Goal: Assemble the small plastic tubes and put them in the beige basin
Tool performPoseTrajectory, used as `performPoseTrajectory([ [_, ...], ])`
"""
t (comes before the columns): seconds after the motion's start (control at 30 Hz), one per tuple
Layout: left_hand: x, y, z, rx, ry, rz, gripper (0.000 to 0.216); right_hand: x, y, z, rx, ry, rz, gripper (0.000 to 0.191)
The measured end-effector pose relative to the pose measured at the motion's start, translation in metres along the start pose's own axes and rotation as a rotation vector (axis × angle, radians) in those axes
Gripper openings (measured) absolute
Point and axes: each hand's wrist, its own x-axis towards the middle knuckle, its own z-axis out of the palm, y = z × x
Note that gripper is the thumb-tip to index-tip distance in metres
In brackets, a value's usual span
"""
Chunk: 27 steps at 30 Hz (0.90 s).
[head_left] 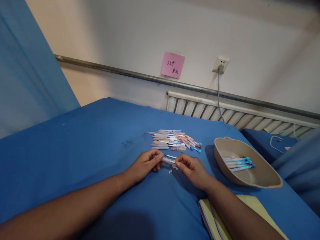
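My left hand [148,161] is closed around one end of a whitish pen barrel [169,161]. At the barrel's other end, the fingertips of my right hand [192,169] are pinched together; whether they grip a separate small part there is hidden. A thin white pen refill [171,156] with a dark end shows just behind the barrel, between both hands. Beneath the fingers, several tiny whitish pieces [170,172] are scattered on the blue cloth. Beyond my hands lies a loose pile of pens and pen parts [166,139], pale, pink, blue and orange.
A beige basin [268,178] at the right holds several blue-and-white pens [238,163]. My right forearm crosses a yellow-green notebook [252,203]. Behind the blue-covered surface [87,133] are a radiator [197,108], a metal rail [130,74] and a plugged-in cable [219,96].
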Motion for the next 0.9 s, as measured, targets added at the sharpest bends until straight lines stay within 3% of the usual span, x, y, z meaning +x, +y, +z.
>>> performPoseTrajectory([
  [0.13, 0.0016, -0.0013, -0.0015, 0.002, -0.005, 0.053, 0.018, -0.0017, -0.002, -0.0009, -0.125, -0.007, -0.049, 0.014],
  [0.2, 0.0012, -0.001, -0.0014, -0.07, 0.01, 0.099, 0.029, -0.0016, -0.0028, -0.0014, -0.149, -0.008, -0.054, 0.015],
  [0.27, 0.0009, -0.0012, -0.0009, -0.123, 0.017, 0.062, 0.043, -0.0013, -0.0036, -0.0019, -0.167, -0.008, -0.054, 0.016],
  [0.4, 0.002, -0.0038, -0.0009, -0.051, -0.019, -0.057, 0.027, -0.0008, -0.0048, -0.0027, -0.232, -0.011, -0.084, 0.016],
  [0.5, 0.0025, -0.0035, -0.0016, -0.044, -0.011, 0.048, 0.017, -0.0008, -0.0044, -0.0027, -0.258, -0.015, -0.103, 0.015],
  [0.57, 0.0023, -0.0019, -0.0015, -0.08, 0.008, 0.09, 0.028, -0.0011, -0.0042, -0.0026, -0.261, -0.018, -0.105, 0.016],
  [0.63, 0.002, -0.0005, -0.0009, -0.096, 0.01, 0.033, 0.037, -0.0016, -0.0049, -0.0027, -0.271, -0.017, -0.115, 0.015],
  [0.73, 0.0021, -0.0011, -0.0002, -0.034, -0.028, -0.064, 0.03, -0.0025, -0.0071, -0.0034, -0.303, -0.016, -0.149, 0.014],
  [0.9, 0.002, -0.003, -0.0002, -0.015, -0.033, 0.069, 0.018, -0.0029, -0.0078, -0.004, -0.329, -0.028, -0.168, 0.013],
])
